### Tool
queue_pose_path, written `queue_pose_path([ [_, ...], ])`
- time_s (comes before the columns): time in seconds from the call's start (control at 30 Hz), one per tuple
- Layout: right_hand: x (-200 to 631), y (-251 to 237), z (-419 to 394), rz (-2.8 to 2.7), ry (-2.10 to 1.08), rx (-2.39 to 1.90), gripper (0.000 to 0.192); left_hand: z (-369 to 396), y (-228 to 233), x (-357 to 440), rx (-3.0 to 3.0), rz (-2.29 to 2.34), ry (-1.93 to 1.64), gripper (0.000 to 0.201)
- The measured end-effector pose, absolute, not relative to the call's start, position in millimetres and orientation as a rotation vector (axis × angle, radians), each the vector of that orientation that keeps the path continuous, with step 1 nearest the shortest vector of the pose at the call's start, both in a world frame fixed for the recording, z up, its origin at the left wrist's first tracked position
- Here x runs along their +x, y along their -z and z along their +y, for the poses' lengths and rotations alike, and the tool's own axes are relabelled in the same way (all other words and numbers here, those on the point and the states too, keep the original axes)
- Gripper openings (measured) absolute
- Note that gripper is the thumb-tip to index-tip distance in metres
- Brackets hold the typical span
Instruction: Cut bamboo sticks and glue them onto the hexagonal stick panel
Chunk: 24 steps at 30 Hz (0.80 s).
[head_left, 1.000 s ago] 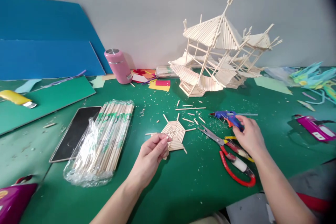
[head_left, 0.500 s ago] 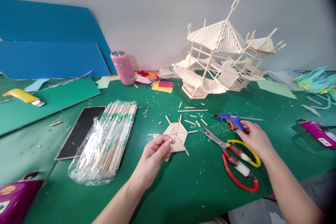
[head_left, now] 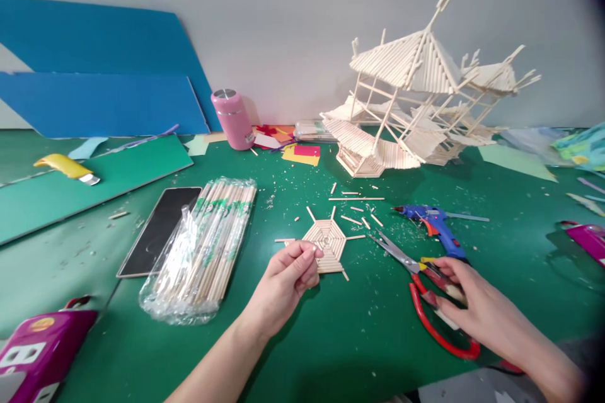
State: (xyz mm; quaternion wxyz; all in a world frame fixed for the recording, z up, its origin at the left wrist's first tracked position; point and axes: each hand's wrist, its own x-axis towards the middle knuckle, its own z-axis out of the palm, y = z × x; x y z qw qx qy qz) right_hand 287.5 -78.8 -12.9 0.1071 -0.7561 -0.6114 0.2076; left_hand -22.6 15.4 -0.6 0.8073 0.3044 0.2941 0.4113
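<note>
While right hand [head_left: 477,308] grips scissors [head_left: 425,289], left hand [head_left: 288,277] pinches stick [head_left: 309,253], bagged sticks [head_left: 208,245]

1. The right hand [head_left: 477,308] covers the yellow handle of the scissors [head_left: 416,274], so whether it grips them cannot be told
2. The left hand [head_left: 288,280] pinches something between its fingertips, too small to make out
3. The purple box [head_left: 35,352] at the table's near left corner is cut off by the picture's edge
4. Another purple thing [head_left: 588,238] at the right edge is cut off too
5. The far right corner is blurred and dark
</note>
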Motion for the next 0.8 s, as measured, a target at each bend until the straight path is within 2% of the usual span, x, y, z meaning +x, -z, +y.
queue_pose_path([
  [0.2, 294.1, 15.8, -87.7, -1.977, -0.497, -2.268, 0.056, 15.6, 1.0, -23.0, 0.594, 0.562, -0.873, 0.016],
  [0.3, 296.0, 21.9, -90.2, -1.957, -0.47, -2.349, 0.053, 15.0, 1.9, -23.0, 0.569, 0.542, -0.877, 0.014],
  [0.43, 289.9, 14.8, -86.7, -1.737, -0.664, -2.327, 0.044, 14.2, 2.0, -23.0, 0.566, 0.534, -0.859, 0.014],
  [0.63, 239.2, -18.6, -74.8, -1.691, -0.87, -1.88, 0.04, 12.7, 1.4, -23.0, 0.61, 0.546, -0.836, 0.017],
  [0.8, 193.0, -30.2, -62.6, -1.773, -1.076, -1.719, 0.047, 11.8, 2.4, -24.9, 0.658, 0.555, -0.812, 0.019],
])
